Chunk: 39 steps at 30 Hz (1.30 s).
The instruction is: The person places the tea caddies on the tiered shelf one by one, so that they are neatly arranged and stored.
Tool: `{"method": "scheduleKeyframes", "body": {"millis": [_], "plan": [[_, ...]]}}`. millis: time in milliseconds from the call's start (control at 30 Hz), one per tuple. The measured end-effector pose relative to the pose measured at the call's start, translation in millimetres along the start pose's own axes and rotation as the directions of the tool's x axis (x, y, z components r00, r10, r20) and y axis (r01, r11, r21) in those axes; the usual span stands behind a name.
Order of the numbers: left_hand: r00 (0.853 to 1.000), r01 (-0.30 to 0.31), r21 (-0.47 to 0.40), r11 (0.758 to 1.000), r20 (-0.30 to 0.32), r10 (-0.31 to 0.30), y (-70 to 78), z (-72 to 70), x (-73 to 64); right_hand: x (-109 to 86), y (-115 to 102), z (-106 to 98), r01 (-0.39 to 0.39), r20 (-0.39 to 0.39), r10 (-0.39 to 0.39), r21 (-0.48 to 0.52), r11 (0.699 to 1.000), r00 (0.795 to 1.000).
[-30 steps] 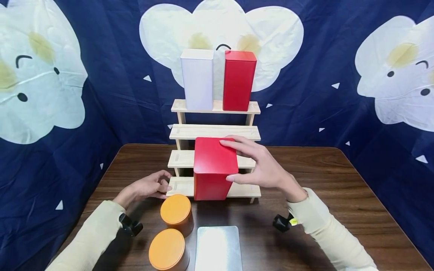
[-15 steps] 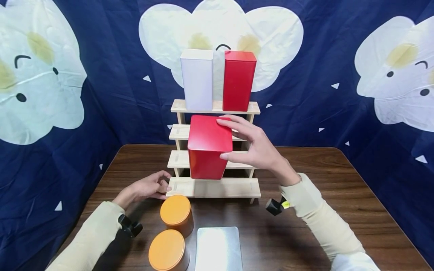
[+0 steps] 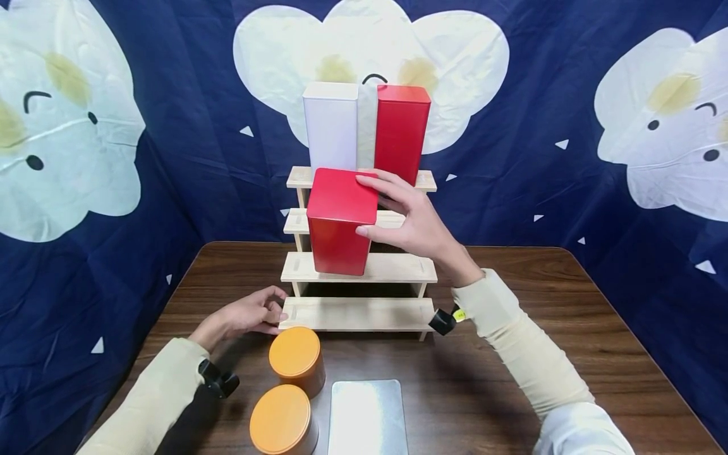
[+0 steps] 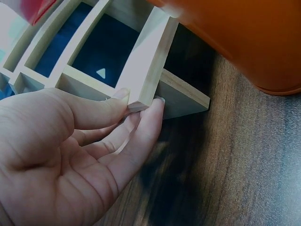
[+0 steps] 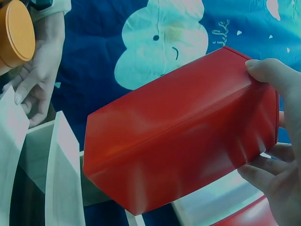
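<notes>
A red rectangular tin (image 3: 340, 234) is gripped near its top by my right hand (image 3: 412, 218), thumb on the near side and fingers at the far side. In the head view it overlaps the middle steps of a pale wooden tiered rack (image 3: 358, 314). The right wrist view shows the tin (image 5: 174, 136) lengthwise, its base towards the rack's boards. Low on the left, my left hand (image 3: 244, 316) pinches the end of the rack's bottom step. In the left wrist view the thumb lies on top of that board (image 4: 146, 61) and fingertips sit under it.
On the rack's top step stand a white tin (image 3: 332, 129) and another red tin (image 3: 402, 133). Two round orange tins (image 3: 294, 352) stand in front of the rack on the left. A flat silver tin (image 3: 368, 417) lies beside them on the dark wooden table (image 3: 512, 379).
The right hand has lifted the red tin from in front of the bottom step, up and slightly left over the middle steps. My left hand has stayed at the rack.
</notes>
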<state>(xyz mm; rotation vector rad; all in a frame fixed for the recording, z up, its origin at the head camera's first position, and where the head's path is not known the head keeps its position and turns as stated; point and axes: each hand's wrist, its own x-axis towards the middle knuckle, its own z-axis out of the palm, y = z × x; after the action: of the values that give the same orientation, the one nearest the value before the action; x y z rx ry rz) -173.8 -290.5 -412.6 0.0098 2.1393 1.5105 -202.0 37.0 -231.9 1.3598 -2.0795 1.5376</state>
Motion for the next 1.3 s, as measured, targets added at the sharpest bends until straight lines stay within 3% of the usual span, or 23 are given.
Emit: {"method": "scheduleKeyframes", "body": {"millis": [367, 900, 1033, 1200, 1300], "plan": [[1.0, 0.003, 0.013, 1.0, -0.003, -0.003, 1.2, 0.1, 0.1, 14.0, 9.5, 3.9, -0.136, -0.023, 0.136, 0.009, 0.991, 0.99], [0.996, -0.061, -0.027, 0.998, 0.071, 0.062, -1.5, -3.3, -2.8, 41.7, 21.4, 4.2, -0.268, -0.043, 0.27, 0.049, 0.962, 0.962], [0.999, -0.026, -0.034, 0.999, 0.037, 0.027, -1.0, -1.2, -1.5, 47.0, 23.4, 1.7, -0.303, -0.038, 0.306, 0.06, 0.951, 0.951], [1.0, -0.017, -0.016, 1.0, 0.009, 0.017, -1.4, 0.3, -0.5, 52.5, 21.4, 2.3, -0.316, -0.06, 0.315, -0.009, 0.949, 0.947], [1.0, -0.013, -0.011, 1.0, 0.002, 0.013, -0.7, 0.5, -1.1, 56.7, 34.3, 3.4, -0.315, -0.085, 0.31, -0.045, 0.948, 0.947]]}}
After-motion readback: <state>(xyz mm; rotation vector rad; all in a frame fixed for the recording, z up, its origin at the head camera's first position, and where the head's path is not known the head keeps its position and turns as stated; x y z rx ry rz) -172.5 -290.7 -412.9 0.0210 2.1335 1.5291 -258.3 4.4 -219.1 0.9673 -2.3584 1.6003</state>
